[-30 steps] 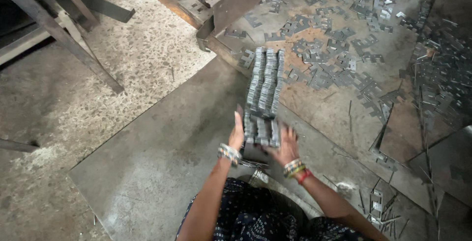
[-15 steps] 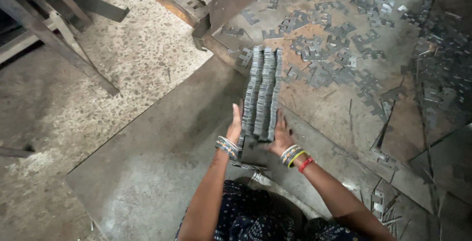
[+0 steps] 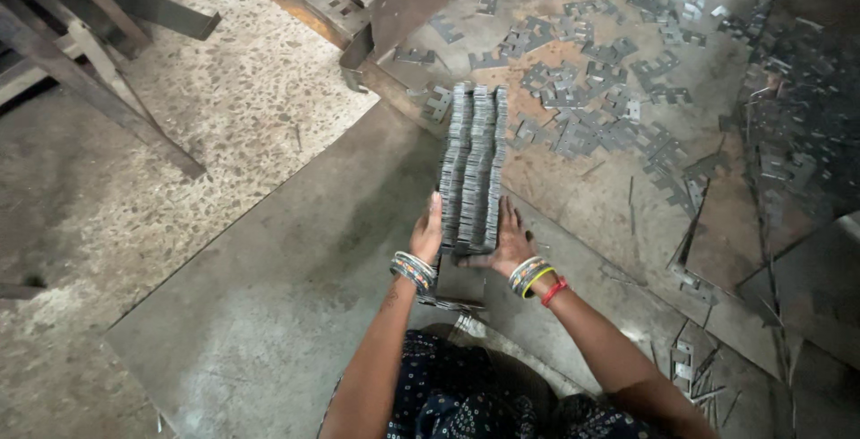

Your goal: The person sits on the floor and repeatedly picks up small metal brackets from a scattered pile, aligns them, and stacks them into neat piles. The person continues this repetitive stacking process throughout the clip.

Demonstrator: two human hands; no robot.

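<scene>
1. Workshop floor of speckled concrete (image 3: 224, 134) fills the left side, with a flat grey metal sheet (image 3: 269, 314) laid over it and dark steel frame legs (image 3: 98, 63) in the upper left corner.
2. On that sheet stands a long stack of thin stamped metal plates (image 3: 473, 161), packed on edge in tight rows and running away from the person.
3. Left hand (image 3: 428, 235) presses flat against the stack's left side, fingers held together; right hand (image 3: 511, 240) braces the right side, fingers spread on the plates.
4. So one batch looks gathered and squared up between the palms.
5. Many loose plates (image 3: 591, 107) lie scattered on the rusty floor beyond, well apart from the stack, not yet collected.
</scene>
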